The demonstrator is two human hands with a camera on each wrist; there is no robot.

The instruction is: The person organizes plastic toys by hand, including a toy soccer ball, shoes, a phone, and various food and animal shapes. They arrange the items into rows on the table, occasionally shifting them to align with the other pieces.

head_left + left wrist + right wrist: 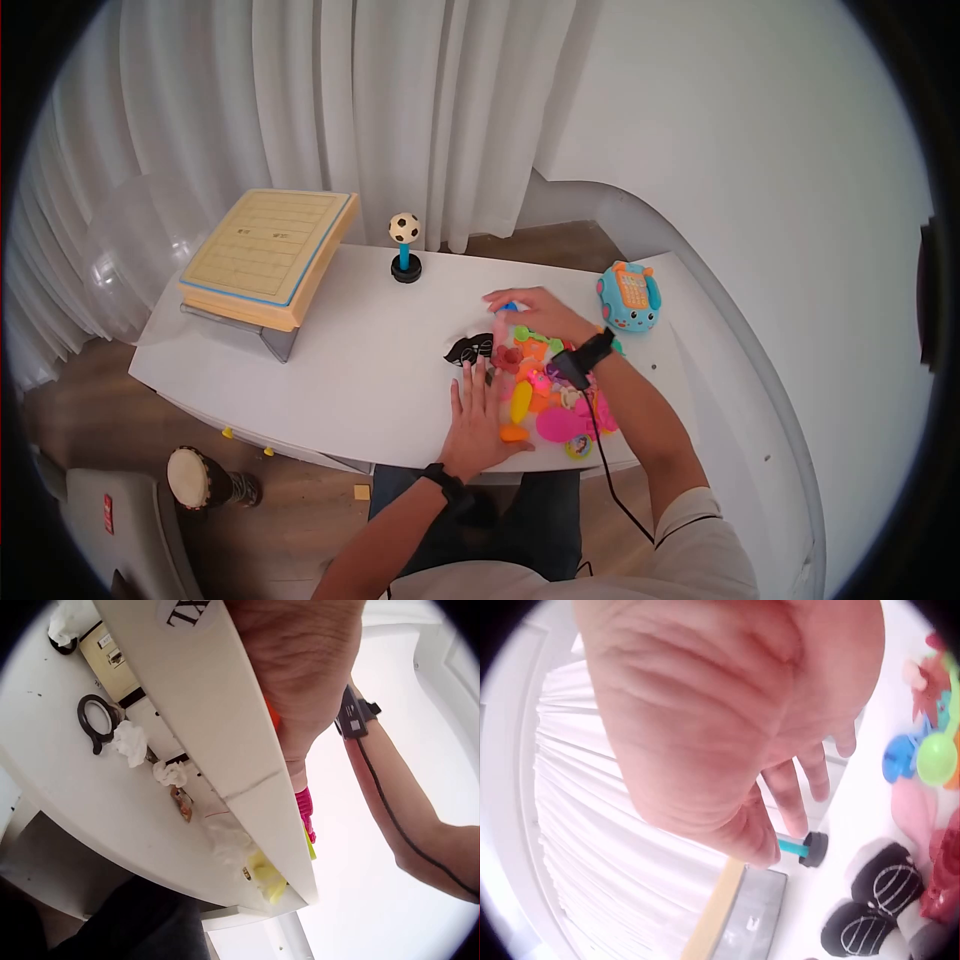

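My left hand (478, 425) lies at the near left edge of a pile of colourful plastic toys, its fingers straight and spread. Its thumb is beside an orange piece (515, 433), and a yellow piece (521, 401) lies just right of the fingers. Past its fingertips is a black-and-white item (889, 879) with white line patterns. My right hand (548, 313) is over the far side of the pile, fingers extended and loosely bent, holding nothing visible. Close to it are a blue piece (900, 757), a light green spoon-like piece (936, 759) and a pink piece (913, 812).
A football on a blue stem with a black base (406, 268) stands at the back of the white table (370, 400). To the left, a thick board (270, 245) leans on a stand. A blue toy telephone (630, 297) sits back right. Below the tabletop, an open compartment holds crumpled tissues (130, 744).
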